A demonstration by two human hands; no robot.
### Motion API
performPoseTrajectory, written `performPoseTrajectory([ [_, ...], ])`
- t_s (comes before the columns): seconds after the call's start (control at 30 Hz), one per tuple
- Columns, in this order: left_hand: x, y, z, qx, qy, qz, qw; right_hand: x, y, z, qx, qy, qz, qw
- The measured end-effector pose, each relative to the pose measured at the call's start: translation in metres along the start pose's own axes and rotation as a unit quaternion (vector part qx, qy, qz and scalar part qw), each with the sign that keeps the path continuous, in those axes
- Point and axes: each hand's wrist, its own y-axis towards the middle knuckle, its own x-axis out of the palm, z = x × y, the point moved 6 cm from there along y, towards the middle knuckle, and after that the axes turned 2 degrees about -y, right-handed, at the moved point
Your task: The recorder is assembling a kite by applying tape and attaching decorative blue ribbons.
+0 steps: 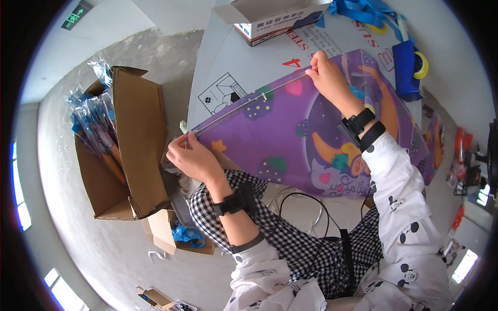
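A purple kite (249, 142) with printed moons, stars, hearts and strawberries is spread over the table edge and my lap. Along its far left edge runs a thin pale rod (236, 109) with a small white fitting partway. My left hand (196, 159) pinches the kite's left corner at the rod's near end. Farther up, at the rod's other end, my right hand (332, 80) has thumb and fingers closed on the same edge. The fingertips hide exactly how the rod meets the fabric.
A grey printed table (218, 62) carries an open white box (280, 23), blue ribbons (363, 10) and a blue tape dispenser (407, 67). On my left stands a tall cardboard box (140, 140) of plastic-wrapped kites (96, 124). A smaller box (163, 230) holds blue material. Black cables (316, 199) hang below the kite.
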Motion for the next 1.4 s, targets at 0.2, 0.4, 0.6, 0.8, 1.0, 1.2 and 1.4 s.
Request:
performPoseTrajectory([
  [0.2, -0.003, 0.002, 0.000, 0.003, 0.011, 0.024, 1.000, 0.002, 0.003, 0.009, 0.070, -0.017, 0.014, 0.997],
  [0.4, 0.000, 0.006, -0.013, -0.026, -0.025, -0.019, 0.999, -0.004, 0.003, 0.029, 0.142, -0.017, 0.020, 0.990],
  [0.6, -0.011, 0.003, 0.001, -0.028, -0.036, -0.036, 0.998, 0.002, -0.001, 0.039, 0.163, 0.089, 0.044, 0.982],
  [0.8, -0.020, -0.056, 0.073, 0.326, -0.064, -0.198, 0.922, -0.014, -0.021, -0.008, 0.088, 0.194, 0.148, 0.966],
  [1.0, 0.039, -0.084, 0.088, 0.449, 0.037, -0.277, 0.848, 0.067, -0.050, -0.099, 0.144, 0.618, -0.027, 0.772],
  [1.2, 0.070, -0.081, 0.064, 0.460, 0.112, -0.294, 0.830, 0.086, -0.053, -0.091, 0.188, 0.676, -0.030, 0.712],
  [1.4, 0.070, -0.084, 0.065, 0.443, 0.129, -0.280, 0.842, 0.048, -0.047, -0.028, 0.253, 0.700, 0.081, 0.662],
])
